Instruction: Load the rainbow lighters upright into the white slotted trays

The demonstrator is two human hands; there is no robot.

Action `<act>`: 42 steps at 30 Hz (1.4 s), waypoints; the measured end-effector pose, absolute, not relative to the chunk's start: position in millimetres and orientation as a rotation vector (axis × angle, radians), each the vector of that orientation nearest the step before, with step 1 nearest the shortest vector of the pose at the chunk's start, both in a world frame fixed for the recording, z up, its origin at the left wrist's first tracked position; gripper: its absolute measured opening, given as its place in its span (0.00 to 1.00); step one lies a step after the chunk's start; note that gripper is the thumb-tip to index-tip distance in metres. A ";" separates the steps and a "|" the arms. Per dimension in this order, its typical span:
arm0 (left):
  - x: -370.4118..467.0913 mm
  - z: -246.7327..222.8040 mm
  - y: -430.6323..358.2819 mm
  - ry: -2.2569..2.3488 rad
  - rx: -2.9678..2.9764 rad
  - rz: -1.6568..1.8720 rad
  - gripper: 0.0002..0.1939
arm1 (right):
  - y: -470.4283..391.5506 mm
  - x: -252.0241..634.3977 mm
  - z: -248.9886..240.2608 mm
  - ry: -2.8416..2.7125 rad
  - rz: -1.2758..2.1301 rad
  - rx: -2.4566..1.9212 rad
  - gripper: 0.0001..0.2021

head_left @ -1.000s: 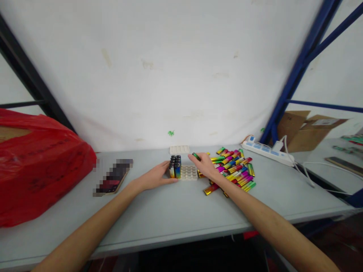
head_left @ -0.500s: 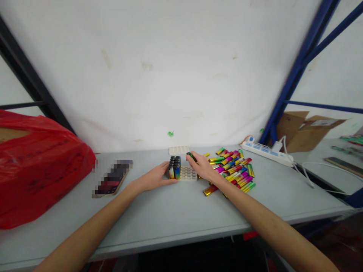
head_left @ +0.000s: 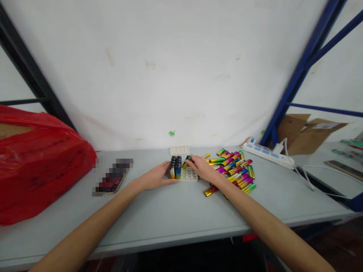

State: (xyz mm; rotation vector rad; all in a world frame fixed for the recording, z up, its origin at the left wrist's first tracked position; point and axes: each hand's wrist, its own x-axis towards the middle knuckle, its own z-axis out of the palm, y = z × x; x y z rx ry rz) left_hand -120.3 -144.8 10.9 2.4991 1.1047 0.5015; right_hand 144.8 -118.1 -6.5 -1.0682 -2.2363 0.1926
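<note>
Right hand (head_left: pixel 200 167) pinches one tilted lighter (head_left: pixel 186 162), tray (head_left: pixel 189 175) below; left hand (head_left: pixel 154 176) curls beside standing lighters (head_left: pixel 175 168), grip unclear. Further left, red bag (head_left: pixel 42 177) bears blurred writing (head_left: pixel 58 144).

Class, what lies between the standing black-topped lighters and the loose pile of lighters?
In the head view, the white tray's unfilled part and the right hand, which holds a tilted lighter.

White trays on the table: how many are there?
2: one front tray, holding upright lighters, and one back tray behind it, near the wall. Others could be hidden.
</note>
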 end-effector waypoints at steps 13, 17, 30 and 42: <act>-120.4 9.8 -145.5 1.086 2.501 0.535 0.37 | -114.8 142.7 -5.3 -2.411 0.090 -1.084 0.08; -120.1 11.3 -146.0 1.091 2.496 0.513 0.38 | -107.3 173.4 5.3 -2.333 -0.036 -1.162 0.15; -120.2 11.9 -146.4 1.120 2.478 0.493 0.40 | -82.5 219.0 -6.6 -2.482 -0.020 -1.430 0.15; -119.1 15.7 -150.3 1.115 2.458 0.508 0.39 | -91.9 187.3 -4.2 -1.880 0.607 -1.049 0.11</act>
